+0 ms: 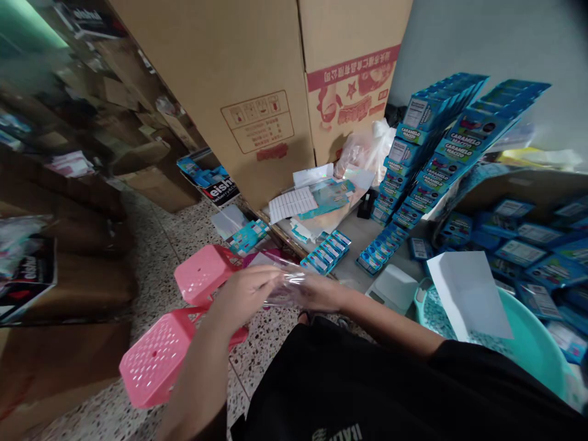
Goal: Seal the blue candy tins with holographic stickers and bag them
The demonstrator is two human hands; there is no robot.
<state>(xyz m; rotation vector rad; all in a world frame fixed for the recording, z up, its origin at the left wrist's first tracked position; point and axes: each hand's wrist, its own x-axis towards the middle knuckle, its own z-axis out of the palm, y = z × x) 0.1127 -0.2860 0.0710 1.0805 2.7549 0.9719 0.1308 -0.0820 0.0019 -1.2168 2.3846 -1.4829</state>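
My left hand (245,293) and my right hand (319,293) meet in front of me over the speckled floor. Both are closed on a clear plastic bag (287,283), which stretches between them. The fingers pinch its edges; I cannot tell if anything is inside the bag. Just beyond the hands lies a row of small blue boxes (327,251). Two pink plastic stools (158,358) stand under and left of my left forearm.
Tall stacks of blue boxes (429,144) rise at the right, with more in a cardboard carton (519,245). A teal basin (535,346) holds a white sheet (471,294). Large cardboard cartons (257,92) stand behind. Papers (294,202) and a white plastic bag (365,150) lie at their foot.
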